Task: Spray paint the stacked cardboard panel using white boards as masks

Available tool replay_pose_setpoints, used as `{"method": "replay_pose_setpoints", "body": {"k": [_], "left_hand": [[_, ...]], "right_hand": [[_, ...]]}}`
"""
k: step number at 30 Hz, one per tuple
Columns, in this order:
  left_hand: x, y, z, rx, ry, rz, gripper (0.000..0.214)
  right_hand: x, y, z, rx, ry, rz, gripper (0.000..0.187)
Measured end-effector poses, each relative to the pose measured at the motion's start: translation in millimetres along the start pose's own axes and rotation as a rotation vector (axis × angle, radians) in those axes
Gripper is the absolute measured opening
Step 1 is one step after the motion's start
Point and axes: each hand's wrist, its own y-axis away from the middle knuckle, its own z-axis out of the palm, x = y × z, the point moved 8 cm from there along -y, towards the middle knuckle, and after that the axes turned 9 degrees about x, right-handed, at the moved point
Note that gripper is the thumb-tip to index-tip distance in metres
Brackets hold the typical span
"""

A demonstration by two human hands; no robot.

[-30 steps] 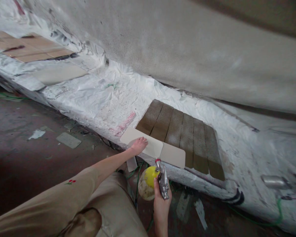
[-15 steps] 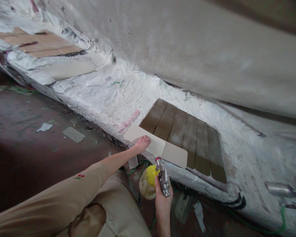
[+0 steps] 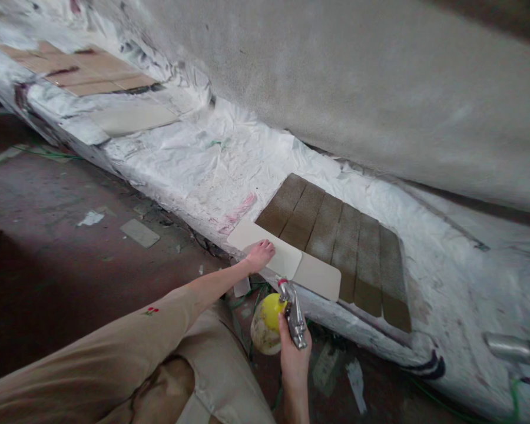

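Note:
My left hand [image 3: 260,255] rests palm down, fingers together, on a cream board [image 3: 276,253] that overlaps the near ends of several brown speckled strips [image 3: 335,238] lying side by side on a white plastic-covered bench [image 3: 189,165]. A second cream board [image 3: 318,275] lies just right of the first. My right hand [image 3: 294,347] is wrapped round the grip of a metal spray gun [image 3: 294,318] with a yellow and white cup [image 3: 265,325], held below the bench edge with its nozzle pointing up at the boards.
A grey speckled wall [image 3: 335,88] rises behind the bench. Tan panels [image 3: 83,70] and a pale board [image 3: 132,118] lie far left on the bench. Another metal spray gun [image 3: 512,348] with a green hose lies at right. The dark floor [image 3: 70,247] holds paper scraps.
The view has drifted slightly, so the bench and strips sit further right in the picture. Both hands keep the same hold and position relative to the boards.

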Motion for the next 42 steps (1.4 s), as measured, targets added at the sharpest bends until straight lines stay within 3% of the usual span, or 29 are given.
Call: {"method": "replay_pose_setpoints", "body": {"k": [15, 24, 42], "left_hand": [[1.6, 1.2, -2.0, 0.022, -0.001, 0.012, 0.017], [2.1, 2.7, -0.6, 0.038, 0.007, 0.01, 0.017], [2.4, 1.9, 1.1, 0.008, -0.006, 0.011, 0.017]], "right_hand": [[-6.9, -10.3, -0.8, -0.004, -0.001, -0.026, 0.037], [-15.4, -14.8, 11.5, -0.056, 0.023, -0.081, 0.035], [3.3, -19.6, -17.3, 0.046, 0.03, -0.013, 0.037]]}}
